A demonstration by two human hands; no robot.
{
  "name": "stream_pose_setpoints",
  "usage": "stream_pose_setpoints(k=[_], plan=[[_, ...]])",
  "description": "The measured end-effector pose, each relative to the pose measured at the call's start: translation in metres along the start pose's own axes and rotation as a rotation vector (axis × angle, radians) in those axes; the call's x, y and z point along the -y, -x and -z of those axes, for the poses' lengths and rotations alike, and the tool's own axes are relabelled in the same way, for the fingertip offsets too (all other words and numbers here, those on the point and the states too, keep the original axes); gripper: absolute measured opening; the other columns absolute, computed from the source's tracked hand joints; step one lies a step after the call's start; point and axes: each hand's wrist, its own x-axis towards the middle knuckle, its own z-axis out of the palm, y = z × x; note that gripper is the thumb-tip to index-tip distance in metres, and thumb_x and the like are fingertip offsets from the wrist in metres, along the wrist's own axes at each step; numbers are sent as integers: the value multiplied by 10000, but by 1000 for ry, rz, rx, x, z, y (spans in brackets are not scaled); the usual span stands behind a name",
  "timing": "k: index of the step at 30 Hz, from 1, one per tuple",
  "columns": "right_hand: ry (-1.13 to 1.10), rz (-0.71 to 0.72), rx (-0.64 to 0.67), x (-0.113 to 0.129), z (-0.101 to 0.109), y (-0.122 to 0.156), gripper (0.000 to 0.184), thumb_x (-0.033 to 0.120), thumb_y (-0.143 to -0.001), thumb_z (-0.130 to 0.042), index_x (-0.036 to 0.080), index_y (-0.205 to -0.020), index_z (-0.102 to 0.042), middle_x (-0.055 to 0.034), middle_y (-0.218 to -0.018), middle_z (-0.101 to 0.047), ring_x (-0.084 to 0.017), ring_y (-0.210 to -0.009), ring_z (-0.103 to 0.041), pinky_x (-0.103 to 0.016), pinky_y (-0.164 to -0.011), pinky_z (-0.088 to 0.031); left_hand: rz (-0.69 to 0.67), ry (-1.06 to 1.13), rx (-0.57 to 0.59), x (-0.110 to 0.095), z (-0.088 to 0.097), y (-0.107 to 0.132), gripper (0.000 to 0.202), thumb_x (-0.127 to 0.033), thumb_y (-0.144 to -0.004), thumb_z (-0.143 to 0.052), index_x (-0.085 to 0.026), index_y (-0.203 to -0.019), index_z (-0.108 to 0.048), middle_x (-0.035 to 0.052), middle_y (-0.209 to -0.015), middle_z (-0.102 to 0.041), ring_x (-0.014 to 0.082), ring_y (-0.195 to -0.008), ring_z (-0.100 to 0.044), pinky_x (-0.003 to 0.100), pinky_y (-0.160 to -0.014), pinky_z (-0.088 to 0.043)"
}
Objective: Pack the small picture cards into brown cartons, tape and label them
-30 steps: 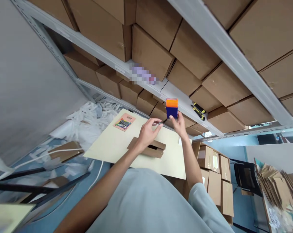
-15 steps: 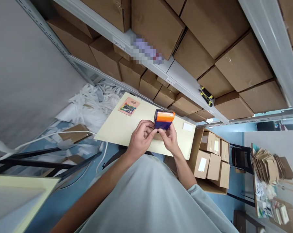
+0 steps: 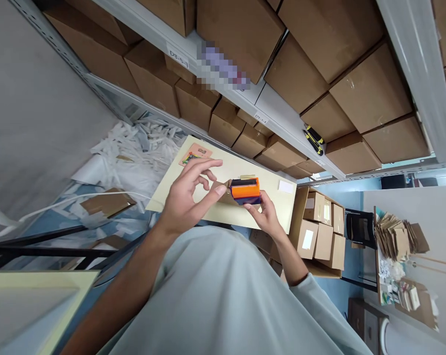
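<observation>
A small orange-and-purple box-shaped item (image 3: 245, 191) is held above the pale yellow table, its orange face turned up with a dark strip along the far edge. My right hand (image 3: 264, 213) grips it at its right end, thumb at the near side. Just left of the item, my left hand (image 3: 189, 197) is off it, with fingers spread and the thumb tip close to its left end. Something brown, partly hidden, lies on the table beneath the hands. Partly covered by my left fingers, a pink card (image 3: 195, 152) with a colourful picture rests at the table's far left.
The yellow table (image 3: 217, 217) backs onto shelves of cardboard boxes (image 3: 228, 121). A white label (image 3: 285, 187) lies at its right end. Utility knives (image 3: 314, 140) sit on the shelf. A large carton (image 3: 300, 209) holding smaller boxes stands right; shredded white packing (image 3: 125, 153) is heaped left.
My left hand has let go of the item and moved left, its fingers opening. My right hand keeps the item, which has turned and dropped slightly. The view has shifted a little.
</observation>
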Motion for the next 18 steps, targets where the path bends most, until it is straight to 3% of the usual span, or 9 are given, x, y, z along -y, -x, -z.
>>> stream_pose_setpoints(k=[4,9,14,18], plan=[[125,-21,68,12,15,5,411,615,-1027,-741,256,-1214,-669,-65,-1075,-785,-238,-939,-738,-368,-884,-621,-10,-37,140,-15,8,-20,369,-443,-884,-790,-262,-1205,-804,91,-1196,-724,229,-926,-668,378,-805,-630],[285,-20,125,19,29,8,349,578,-1048,-726,273,-1211,-680,-84,-1083,-786,-269,-962,-732,-409,-898,-614,26,0,204,-16,5,-25,269,-453,-882,-808,-269,-1076,-835,77,-1082,-739,212,-843,-643,363,-774,-629],[351,-13,174,20,37,6,292,536,-1038,-742,274,-1163,-706,-79,-1075,-781,-264,-944,-720,-400,-889,-603,8,-27,272,-6,2,-28,242,-491,-951,-729,-276,-920,-835,68,-957,-747,200,-749,-613,330,-661,-582],[347,-87,209,10,32,4,303,516,-973,-792,257,-1115,-724,-43,-1004,-773,-238,-887,-711,-363,-838,-588,71,-57,251,19,-3,-19,264,-510,-955,-744,-270,-877,-819,37,-849,-720,175,-681,-581,306,-635,-548]])
